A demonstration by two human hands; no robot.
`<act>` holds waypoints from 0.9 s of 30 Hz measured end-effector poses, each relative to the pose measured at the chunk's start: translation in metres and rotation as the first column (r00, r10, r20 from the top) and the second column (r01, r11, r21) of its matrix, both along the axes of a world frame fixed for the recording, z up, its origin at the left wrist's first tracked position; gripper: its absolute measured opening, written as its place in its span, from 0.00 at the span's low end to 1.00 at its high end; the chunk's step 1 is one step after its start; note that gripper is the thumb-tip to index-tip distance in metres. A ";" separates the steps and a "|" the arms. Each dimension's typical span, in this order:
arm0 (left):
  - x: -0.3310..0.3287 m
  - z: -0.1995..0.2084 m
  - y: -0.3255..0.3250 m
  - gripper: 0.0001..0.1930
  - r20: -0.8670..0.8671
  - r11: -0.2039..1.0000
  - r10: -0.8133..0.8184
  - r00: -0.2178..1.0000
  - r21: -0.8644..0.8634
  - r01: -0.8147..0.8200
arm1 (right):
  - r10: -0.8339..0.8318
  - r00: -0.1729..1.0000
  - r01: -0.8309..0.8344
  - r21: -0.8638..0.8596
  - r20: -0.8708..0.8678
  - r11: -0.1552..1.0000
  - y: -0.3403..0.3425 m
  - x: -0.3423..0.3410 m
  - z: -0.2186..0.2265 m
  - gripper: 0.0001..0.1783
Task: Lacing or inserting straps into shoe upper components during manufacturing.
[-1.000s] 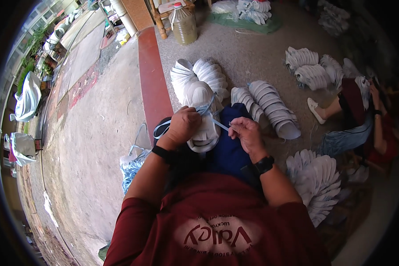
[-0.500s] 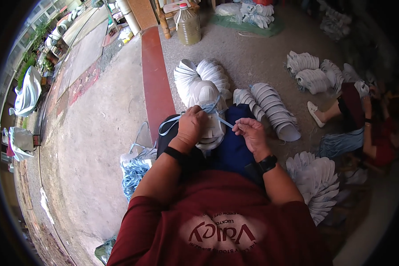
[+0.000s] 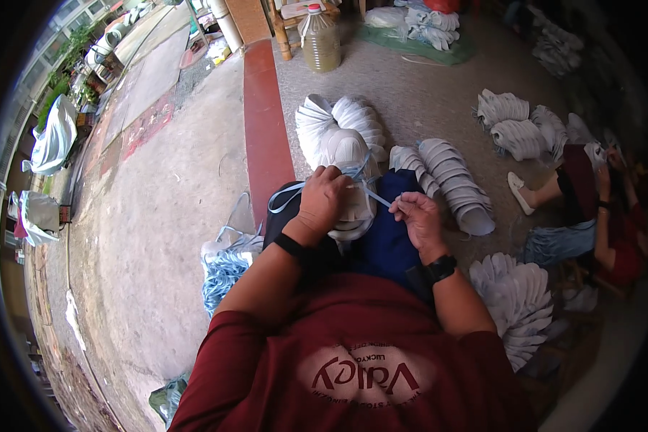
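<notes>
On our lap, above the dark blue trousers (image 3: 385,241), we see the left hand (image 3: 324,198) bent at the wrist and lying over the white shoe (image 3: 349,180), its fingers curled shut around the pale blue lace (image 3: 360,176) near the top of the shoe. The right hand (image 3: 419,219) sits just beside the shoe on the right, palm turned inward, its fingertips pinched closed on the other end of the lace, which runs taut in a short line between the two hands. A loose loop of the same lace hangs to the left of the left wrist. Both wrists carry black bands. The shoe rests toe away from us, its white upper smooth and rounded, partly hidden under the left hand. Rows of white shoes (image 3: 453,183) lie fanned on the concrete floor (image 3: 410,93) just beyond our knees, and a bundle of blue laces (image 3: 227,270) lies by our left side.
</notes>
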State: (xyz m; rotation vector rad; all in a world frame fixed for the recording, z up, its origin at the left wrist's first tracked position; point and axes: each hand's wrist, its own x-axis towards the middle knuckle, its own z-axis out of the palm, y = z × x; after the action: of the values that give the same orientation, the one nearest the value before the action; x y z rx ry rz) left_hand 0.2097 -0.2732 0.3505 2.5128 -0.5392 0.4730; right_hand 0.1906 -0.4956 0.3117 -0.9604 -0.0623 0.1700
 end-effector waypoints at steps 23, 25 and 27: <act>-0.012 0.014 -0.004 0.05 -0.170 0.932 -0.348 0.922 -0.169 0.320 | 0.089 0.996 -0.077 -0.478 0.003 0.875 0.029 0.025 0.035 0.03; -0.034 0.021 -0.004 0.05 -0.179 0.823 -0.536 0.825 -0.326 0.465 | 0.177 0.983 -0.100 -0.649 0.055 0.754 0.041 0.034 0.036 0.03; -0.058 0.037 -0.008 0.04 -0.206 0.712 -0.683 0.700 -0.402 0.576 | 0.311 0.936 0.003 -0.890 0.163 0.456 0.050 0.041 0.032 0.03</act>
State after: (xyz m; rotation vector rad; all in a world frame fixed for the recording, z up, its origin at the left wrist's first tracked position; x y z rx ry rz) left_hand 0.1512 -0.2813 0.3872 1.8672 -1.0514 -0.1486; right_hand 0.2321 -0.4460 0.3440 -2.0635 -0.3896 0.2287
